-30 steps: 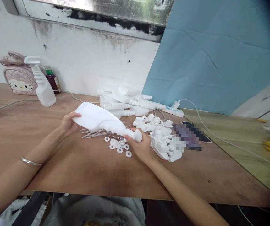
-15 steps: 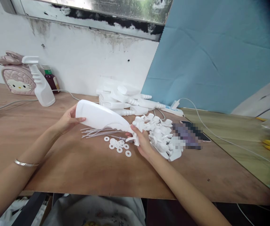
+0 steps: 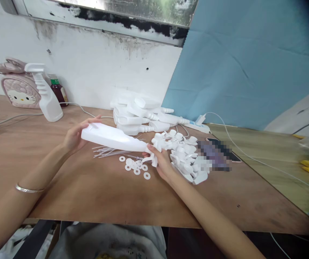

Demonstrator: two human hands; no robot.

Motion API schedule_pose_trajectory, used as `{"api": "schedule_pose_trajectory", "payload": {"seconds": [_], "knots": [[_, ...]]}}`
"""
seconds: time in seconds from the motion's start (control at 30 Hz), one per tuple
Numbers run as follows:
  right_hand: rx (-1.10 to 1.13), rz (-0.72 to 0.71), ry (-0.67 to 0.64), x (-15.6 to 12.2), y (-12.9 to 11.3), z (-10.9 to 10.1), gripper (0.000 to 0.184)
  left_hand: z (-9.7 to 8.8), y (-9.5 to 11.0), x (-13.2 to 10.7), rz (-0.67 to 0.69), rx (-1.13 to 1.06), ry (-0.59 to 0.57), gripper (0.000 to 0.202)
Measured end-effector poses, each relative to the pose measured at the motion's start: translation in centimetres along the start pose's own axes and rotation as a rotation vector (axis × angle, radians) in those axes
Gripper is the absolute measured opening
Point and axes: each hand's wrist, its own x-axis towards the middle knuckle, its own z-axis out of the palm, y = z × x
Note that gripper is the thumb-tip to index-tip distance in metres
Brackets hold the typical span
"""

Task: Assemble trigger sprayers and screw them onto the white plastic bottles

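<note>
Bottle (image 3: 111, 137) hangs sideways just above the table (image 3: 89, 194), left hand (image 3: 75, 137) wrapped round its base and right hand (image 3: 163, 164) pinching a trigger head (image 3: 152, 159) at the neck. Risk as I see it: that fingertip pinch is thin, so the trigger head could go on crooked or drop, and a dropped one would scatter the washers (image 3: 136, 168) right underneath. Count-wise: one bottle in hand, one sprayer (image 3: 46, 97) upright by the wall, five or so empties (image 3: 140, 115) stacked behind, roughly eight washers, plus tubes (image 3: 108, 151) and heads (image 3: 186, 158) too jumbled to count.
</note>
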Motion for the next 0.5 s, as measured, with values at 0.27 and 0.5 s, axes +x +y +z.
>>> {"api": "schedule_pose_trajectory", "payload": {"seconds": [0.27, 0.5], "knots": [[-0.027, -0.048, 0.021, -0.14, 0.21, -0.04, 0.024, -0.08, -0.77, 0.37, -0.142, 0.011, 0.031, 0.051], [-0.012, -0.036, 0.051, -0.02, 0.05, -0.08, 0.028, -0.75, -0.94, 0.12, -0.183, 0.088, -0.033, 0.052]]}}
